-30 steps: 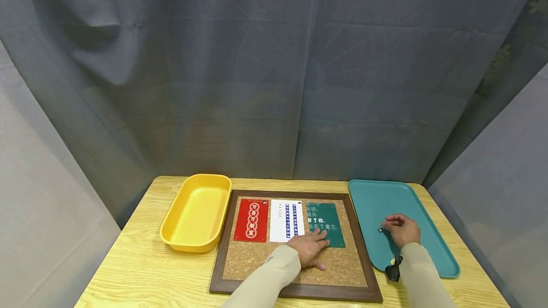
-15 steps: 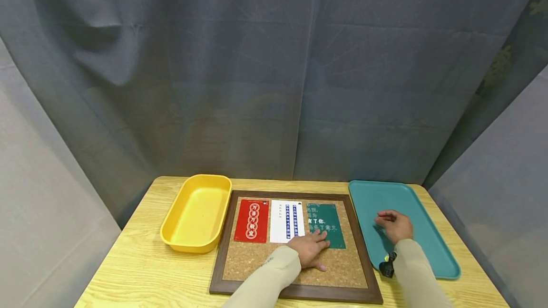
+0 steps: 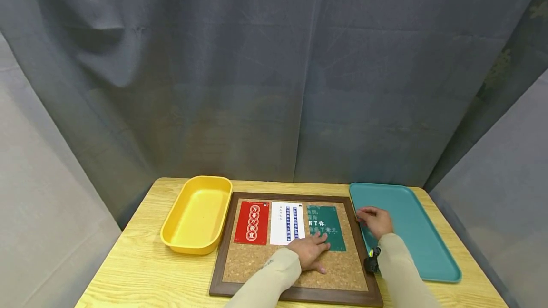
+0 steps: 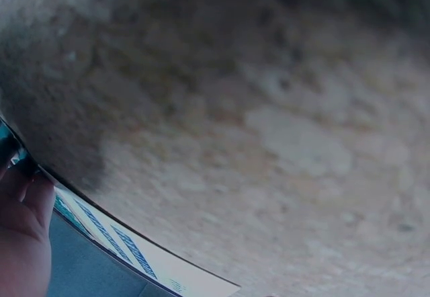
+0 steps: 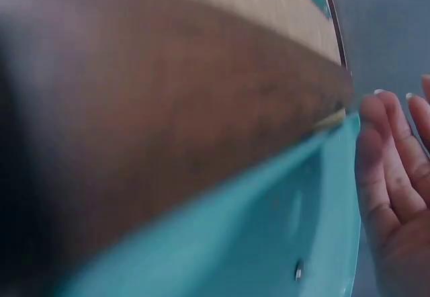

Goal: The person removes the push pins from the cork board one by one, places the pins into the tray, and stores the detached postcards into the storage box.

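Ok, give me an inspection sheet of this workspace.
Surface: wood-grain table.
Job's things: red card, white card and green card on the corkboard; yellow tub to its left, teal tray to its right.
Clutter: small shiny piece in the teal tray, identity unclear.
Hands: left hand rests on the green card; right hand by the corkboard's right edge, unclear whether its fingers hold anything.
Cables: nothing seen.
Surroundings: grey curtains behind and beside.

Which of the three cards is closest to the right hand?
The green card, on the board's right side, with the left hand partly over it. The white card is in the middle, and the red card is farthest from the right hand.
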{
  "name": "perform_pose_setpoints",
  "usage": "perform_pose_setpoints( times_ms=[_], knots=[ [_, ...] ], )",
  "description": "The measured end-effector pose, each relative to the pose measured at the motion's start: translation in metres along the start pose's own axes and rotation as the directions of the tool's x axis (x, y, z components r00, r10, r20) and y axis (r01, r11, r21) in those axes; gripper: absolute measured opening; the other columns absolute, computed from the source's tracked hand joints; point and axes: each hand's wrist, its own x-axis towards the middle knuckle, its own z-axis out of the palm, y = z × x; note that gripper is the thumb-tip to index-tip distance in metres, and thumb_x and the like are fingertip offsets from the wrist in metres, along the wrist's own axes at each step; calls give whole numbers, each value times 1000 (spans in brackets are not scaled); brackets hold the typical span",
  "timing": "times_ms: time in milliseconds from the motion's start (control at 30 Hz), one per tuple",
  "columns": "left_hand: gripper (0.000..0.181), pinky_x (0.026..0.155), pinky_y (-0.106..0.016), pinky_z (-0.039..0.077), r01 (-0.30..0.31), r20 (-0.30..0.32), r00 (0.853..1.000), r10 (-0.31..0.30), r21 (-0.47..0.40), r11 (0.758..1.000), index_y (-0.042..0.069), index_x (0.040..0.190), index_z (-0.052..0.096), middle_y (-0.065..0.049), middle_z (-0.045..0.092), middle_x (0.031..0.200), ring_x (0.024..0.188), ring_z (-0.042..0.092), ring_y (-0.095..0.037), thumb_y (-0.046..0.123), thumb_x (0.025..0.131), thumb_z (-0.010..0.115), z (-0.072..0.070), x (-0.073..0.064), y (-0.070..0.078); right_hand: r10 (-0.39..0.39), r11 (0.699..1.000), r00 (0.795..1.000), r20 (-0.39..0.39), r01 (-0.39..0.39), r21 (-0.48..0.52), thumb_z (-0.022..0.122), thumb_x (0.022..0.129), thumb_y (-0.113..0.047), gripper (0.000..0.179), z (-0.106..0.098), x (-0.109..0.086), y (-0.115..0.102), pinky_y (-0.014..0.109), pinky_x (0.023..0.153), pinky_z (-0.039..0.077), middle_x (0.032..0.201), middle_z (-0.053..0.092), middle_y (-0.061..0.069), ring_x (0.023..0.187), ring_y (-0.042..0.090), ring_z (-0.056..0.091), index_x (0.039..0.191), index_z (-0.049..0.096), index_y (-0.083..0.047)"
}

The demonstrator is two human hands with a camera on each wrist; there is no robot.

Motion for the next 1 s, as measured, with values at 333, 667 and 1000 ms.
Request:
perform_pose_setpoints(
  times_ms=[333, 667, 1000],
  knots=[
    [71, 109, -28, 35, 2, 7, 1000, -3, 2, 1000, 26, 146, 44, 5, 29, 156, 143, 25, -11, 60, 85, 57, 2, 2, -1, 9, 993, 994, 112, -23, 119, 54, 98, -11, 36, 27, 8, -10, 39, 81, 57, 114, 64, 30, 102, 38, 65, 122, 55, 15],
    [72, 110, -26, 34, -5, -5, 1000, 5, 21, 1000, 25, 145, 45, 4, 31, 155, 142, 27, -11, 60, 84, 57, 2, 2, 0, 36, 971, 989, 144, -68, 229, 53, 95, -3, 38, 39, 9, -16, 35, 79, 58, 113, 61, 35, 100, 33, 67, 122, 49, 23],
    [72, 110, -24, 32, 1, -3, 1000, -1, 27, 1000, 27, 146, 44, 6, 30, 156, 142, 26, -10, 62, 84, 56, 2, 2, -1, 74, 948, 981, 181, -126, 292, 53, 96, -5, 45, 41, 15, -9, 35, 83, 57, 123, 56, 36, 107, 35, 64, 129, 41, 23]
  ],
)
